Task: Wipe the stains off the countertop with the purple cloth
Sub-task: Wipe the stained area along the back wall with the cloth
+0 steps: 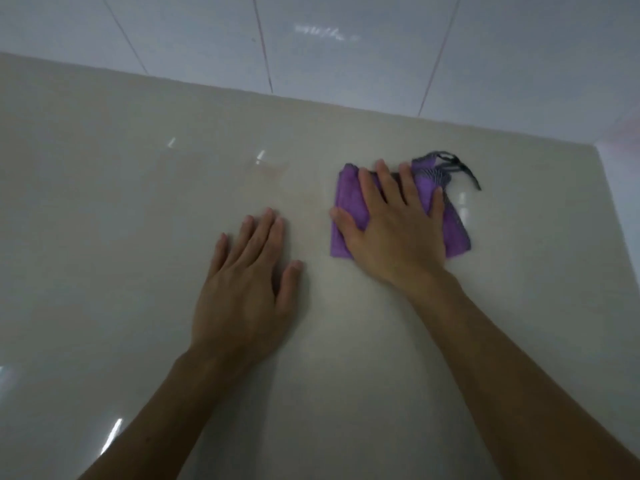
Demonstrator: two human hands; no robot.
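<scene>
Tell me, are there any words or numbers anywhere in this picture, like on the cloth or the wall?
None to read. The purple cloth under the right hand, the countertop under the left hand and the wall tiles all look plain; the picture is somewhat blurred.

The broad beige stone-like counter (138, 237) has a smooth, glossy finish that throws back bright glints of light. The folded purple cloth (348, 202) looks soft and matt, with a fine fuzzy pile; its far corner carries a dark grey woven mesh edging and a loop (446, 168). The white tiled wall (346, 46) behind is smooth and shiny, with thin reddish grout lines.
</scene>
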